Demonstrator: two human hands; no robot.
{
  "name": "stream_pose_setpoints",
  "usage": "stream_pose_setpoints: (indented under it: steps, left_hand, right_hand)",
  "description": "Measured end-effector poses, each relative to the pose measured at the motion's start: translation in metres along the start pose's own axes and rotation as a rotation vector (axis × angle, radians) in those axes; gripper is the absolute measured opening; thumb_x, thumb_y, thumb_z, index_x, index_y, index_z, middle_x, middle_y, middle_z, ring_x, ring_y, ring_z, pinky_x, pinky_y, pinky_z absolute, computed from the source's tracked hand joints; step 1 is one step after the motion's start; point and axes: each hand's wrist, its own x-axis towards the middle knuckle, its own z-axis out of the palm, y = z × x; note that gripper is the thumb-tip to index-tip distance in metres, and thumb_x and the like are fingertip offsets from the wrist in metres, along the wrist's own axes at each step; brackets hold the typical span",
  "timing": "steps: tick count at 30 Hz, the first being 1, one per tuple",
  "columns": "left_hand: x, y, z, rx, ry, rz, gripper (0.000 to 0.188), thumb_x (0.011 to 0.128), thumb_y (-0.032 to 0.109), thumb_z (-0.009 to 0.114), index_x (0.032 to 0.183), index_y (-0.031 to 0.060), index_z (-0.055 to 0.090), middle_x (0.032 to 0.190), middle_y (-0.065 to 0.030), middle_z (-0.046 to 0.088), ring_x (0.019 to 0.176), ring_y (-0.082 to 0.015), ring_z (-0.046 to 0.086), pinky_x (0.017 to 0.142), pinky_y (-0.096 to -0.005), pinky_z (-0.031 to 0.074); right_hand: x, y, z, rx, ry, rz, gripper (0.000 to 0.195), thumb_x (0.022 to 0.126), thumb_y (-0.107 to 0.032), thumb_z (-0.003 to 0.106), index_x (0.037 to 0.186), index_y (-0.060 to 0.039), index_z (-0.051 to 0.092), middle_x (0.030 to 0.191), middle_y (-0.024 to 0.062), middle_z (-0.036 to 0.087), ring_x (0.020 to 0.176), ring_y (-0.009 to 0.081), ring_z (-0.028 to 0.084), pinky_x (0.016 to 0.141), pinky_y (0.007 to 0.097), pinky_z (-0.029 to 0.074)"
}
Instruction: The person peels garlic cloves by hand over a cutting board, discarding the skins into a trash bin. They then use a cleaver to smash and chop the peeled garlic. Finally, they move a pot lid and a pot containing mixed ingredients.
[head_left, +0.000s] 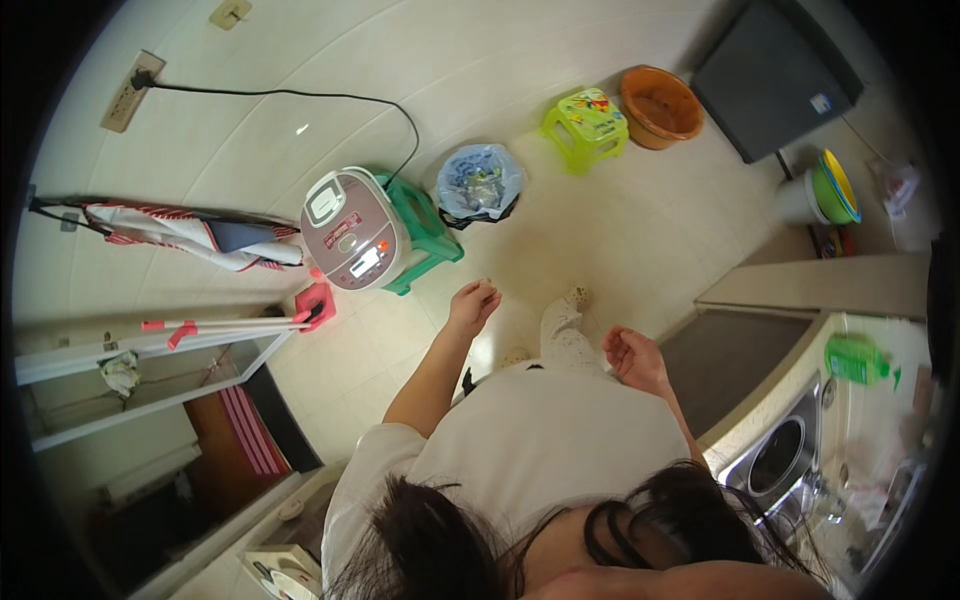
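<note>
My left hand (474, 309) is held out over the tiled floor, its fingertips pinched on a small pale piece (486, 284) too small to identify. My right hand (634, 357) hangs beside my right thigh with its fingers loosely curled; whatever may lie inside the curl is hidden. Ahead of the left hand stands a waste bin (480, 184) lined with a bluish plastic bag, some rubbish inside. Left of the bin, a rice cooker (355, 232) with a lit display rests on a green plastic stool (429, 238).
A black cord (330, 94) runs from the cooker to a wall socket strip (124, 105). Beyond the bin are a light-green stool (586, 127) and a brown tub (660, 106). To the right, a counter holds a sink (776, 454) and green bottle (855, 358). A long-handled dustpan (313, 307) stands left.
</note>
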Motion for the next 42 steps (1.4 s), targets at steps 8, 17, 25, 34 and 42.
stream_pose_setpoints:
  steps: [8,17,25,34,42]
  left_hand:
    - [0.073,0.035,0.013,0.052,0.303,0.038,0.01,0.078,-0.001,0.058,0.088,-0.0012,0.058,0.08,-0.0059,0.057,0.074,-0.0168,0.059,0.072,-0.027,0.053]
    - [0.199,0.092,0.044,0.044,0.299,0.13,0.015,0.08,0.003,0.06,0.093,-0.0051,0.057,0.083,-0.0098,0.058,0.076,-0.0206,0.06,0.072,-0.0302,0.053]
    - [0.312,0.145,0.014,1.835,0.117,0.472,0.021,0.077,0.013,0.068,0.088,-0.0015,0.057,0.08,-0.0141,0.06,0.077,-0.0322,0.059,0.067,-0.0395,0.05]
    - [0.356,0.187,0.012,0.322,0.497,0.01,0.028,0.083,-0.004,0.055,0.11,-0.0076,0.055,0.093,-0.0176,0.063,0.084,-0.0289,0.064,0.064,-0.032,0.058]
    - [0.346,0.229,0.028,0.423,0.334,-0.239,0.052,0.08,0.008,0.067,0.126,-0.0005,0.044,0.123,-0.0163,0.05,0.109,-0.0276,0.054,0.082,-0.0393,0.049]
  right_hand:
    - [0.081,-0.131,0.016,-0.016,-0.031,-0.128,0.021,0.095,-0.021,0.043,0.097,-0.0048,0.056,0.086,0.0042,0.062,0.078,0.0151,0.061,0.067,0.0261,0.05]
    - [0.135,-0.205,0.016,0.044,0.217,-0.133,0.021,0.094,-0.025,0.049,0.097,-0.0062,0.058,0.084,0.0035,0.062,0.076,0.0141,0.06,0.064,0.0246,0.05]
    - [0.14,-0.213,0.055,0.108,0.377,-0.099,0.021,0.094,-0.025,0.049,0.096,-0.0057,0.058,0.084,0.0034,0.062,0.073,0.0133,0.059,0.063,0.0244,0.049]
    - [0.173,-0.224,0.115,-0.118,0.382,-0.207,0.026,0.094,-0.025,0.048,0.099,-0.0017,0.058,0.084,0.0047,0.061,0.073,0.0124,0.059,0.063,0.0235,0.048]
    - [0.189,-0.22,0.131,-0.286,0.389,-0.18,0.026,0.092,-0.026,0.051,0.099,-0.0027,0.059,0.088,0.0054,0.063,0.075,0.0117,0.061,0.066,0.0237,0.049]
